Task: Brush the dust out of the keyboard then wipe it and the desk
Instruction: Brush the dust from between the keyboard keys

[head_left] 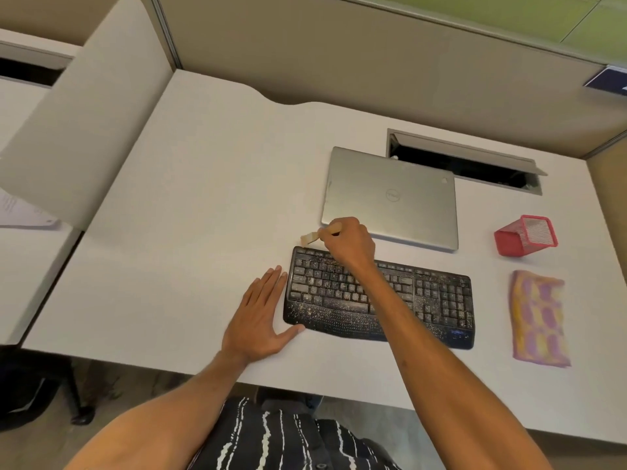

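- While dust speckles the keyboard (378, 300) near the front edge of the surface (186, 215), brushing appears barely begun.
- The right hand (349, 244) grips the brush (310, 238) at the keyboard's rear-left corner; the left hand (261, 313) lies flat against its left edge.
- The cloth (539, 320) lies unused; wiping remains.

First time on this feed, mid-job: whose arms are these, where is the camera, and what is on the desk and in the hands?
No machine: a person's bare arms, seen from one head-worn camera looking down. The right hand grips a small brush at the far left corner of the dusty black keyboard. The left hand lies flat on the white desk by the keyboard's left end, holding nothing. Also there: a closed silver laptop, a red mesh pen holder, a striped cloth.
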The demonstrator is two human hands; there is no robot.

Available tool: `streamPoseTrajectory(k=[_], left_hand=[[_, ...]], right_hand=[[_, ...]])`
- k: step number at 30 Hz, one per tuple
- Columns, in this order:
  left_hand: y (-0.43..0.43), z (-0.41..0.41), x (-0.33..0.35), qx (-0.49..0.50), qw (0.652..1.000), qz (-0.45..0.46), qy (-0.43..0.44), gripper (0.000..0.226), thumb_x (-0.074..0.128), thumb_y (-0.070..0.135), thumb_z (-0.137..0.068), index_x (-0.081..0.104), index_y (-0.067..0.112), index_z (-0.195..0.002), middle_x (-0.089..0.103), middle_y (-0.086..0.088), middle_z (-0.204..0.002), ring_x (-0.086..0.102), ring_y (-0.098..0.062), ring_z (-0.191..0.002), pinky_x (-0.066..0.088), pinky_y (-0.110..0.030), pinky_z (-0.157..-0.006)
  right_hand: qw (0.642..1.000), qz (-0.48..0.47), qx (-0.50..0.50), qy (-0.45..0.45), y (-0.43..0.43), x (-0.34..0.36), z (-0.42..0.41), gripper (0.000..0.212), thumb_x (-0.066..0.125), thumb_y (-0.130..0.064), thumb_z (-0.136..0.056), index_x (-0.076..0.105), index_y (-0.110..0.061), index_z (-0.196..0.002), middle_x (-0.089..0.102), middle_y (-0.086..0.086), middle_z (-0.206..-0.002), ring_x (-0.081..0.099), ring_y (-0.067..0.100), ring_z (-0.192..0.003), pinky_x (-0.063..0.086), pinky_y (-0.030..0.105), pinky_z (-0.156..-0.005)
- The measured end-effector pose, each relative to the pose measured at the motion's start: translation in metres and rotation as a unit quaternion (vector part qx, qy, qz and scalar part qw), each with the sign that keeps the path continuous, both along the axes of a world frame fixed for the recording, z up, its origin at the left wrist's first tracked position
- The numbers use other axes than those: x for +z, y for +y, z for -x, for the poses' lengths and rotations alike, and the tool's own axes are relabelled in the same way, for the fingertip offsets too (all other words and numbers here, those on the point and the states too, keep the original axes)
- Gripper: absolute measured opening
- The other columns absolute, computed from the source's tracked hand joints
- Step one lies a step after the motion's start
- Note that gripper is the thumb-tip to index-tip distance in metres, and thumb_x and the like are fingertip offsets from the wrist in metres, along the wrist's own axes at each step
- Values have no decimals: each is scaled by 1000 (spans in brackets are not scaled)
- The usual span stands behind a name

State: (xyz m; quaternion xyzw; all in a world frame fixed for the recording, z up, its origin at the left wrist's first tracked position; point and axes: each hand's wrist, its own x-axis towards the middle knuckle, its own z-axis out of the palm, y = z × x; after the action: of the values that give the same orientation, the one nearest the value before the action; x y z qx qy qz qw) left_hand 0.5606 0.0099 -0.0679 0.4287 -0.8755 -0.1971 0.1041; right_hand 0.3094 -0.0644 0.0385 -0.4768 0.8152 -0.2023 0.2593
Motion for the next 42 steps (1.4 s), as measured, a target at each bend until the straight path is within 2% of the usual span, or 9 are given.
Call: streamPoseTrajectory(k=[7,10,16,21,25,29,33,37,42], left_hand=[[0,-1,0,-2,1000,-3,-1,112,55,82,-98,8,16,-177,0,1,-185,0,-18,-171,15,-49,-138],[0,0,0,-1,1000,-5,-3,113,55,82,-98,7,17,-177,-1,1,-185,-1,-17,-171,15,-49,-138],[0,-1,-1,2,1000,-5,5,113,56,82,-98,8,17,-177,1,1,-185,1,-17,-171,16,-49,-138],[1,0,0,5,1000,-4,9,112,57,82,-98,9,17,-177,2,1,-185,3,-18,-171,17,-48,-138],[1,0,0,4,1000,1,15,112,58,81,-98,11,17,-177,3,1,-185,4,-18,-171,17,-49,-138],[1,0,1,1,1000,-1,4,113,56,82,-98,8,17,-177,1,1,-185,1,-18,-171,17,-49,-138],[3,1,2,5,1000,2,2,114,55,83,-97,8,16,-177,2,0,-185,1,-18,-171,17,-51,-138],[8,12,0,34,999,-5,-6,122,53,91,-92,12,12,-176,5,-3,-185,2,-19,-171,13,-51,-138],[7,14,-3,36,999,7,-11,123,50,93,-92,12,11,-176,7,-5,-185,2,-21,-171,13,-52,-138]], right_hand=[[999,21,10,31,8,-2,-8,19,65,-41,-95,78,-27,-94,74,-14,-86,63,7,-67,45,25,-58],[998,10,58,11,10,3,-13,18,66,-42,-95,74,-29,-87,69,-20,-79,61,4,-65,44,25,-57],[992,-1,62,110,19,3,-10,23,60,-38,-94,69,-25,-78,62,-15,-61,60,10,-60,43,24,-55],[998,33,41,46,21,0,-12,23,65,-42,-94,71,-26,-80,67,-15,-66,60,3,-61,45,23,-56],[996,22,27,82,26,-2,-11,25,65,-40,-94,69,-24,-74,64,-14,-59,61,6,-57,55,27,-59],[998,38,-5,47,24,2,-3,23,65,-40,-94,72,-25,-77,65,-13,-61,61,6,-58,47,24,-55],[999,8,3,32,24,0,-10,22,68,-37,-91,72,-23,-74,66,-12,-60,63,8,-57,54,28,-59],[998,26,-25,51,14,1,-16,23,65,-37,-93,71,-24,-76,69,-16,-73,62,8,-61,47,25,-56],[999,19,-44,21,14,0,-17,28,70,-31,-86,69,-17,-61,63,-8,-52,51,6,-44,44,21,-50]])
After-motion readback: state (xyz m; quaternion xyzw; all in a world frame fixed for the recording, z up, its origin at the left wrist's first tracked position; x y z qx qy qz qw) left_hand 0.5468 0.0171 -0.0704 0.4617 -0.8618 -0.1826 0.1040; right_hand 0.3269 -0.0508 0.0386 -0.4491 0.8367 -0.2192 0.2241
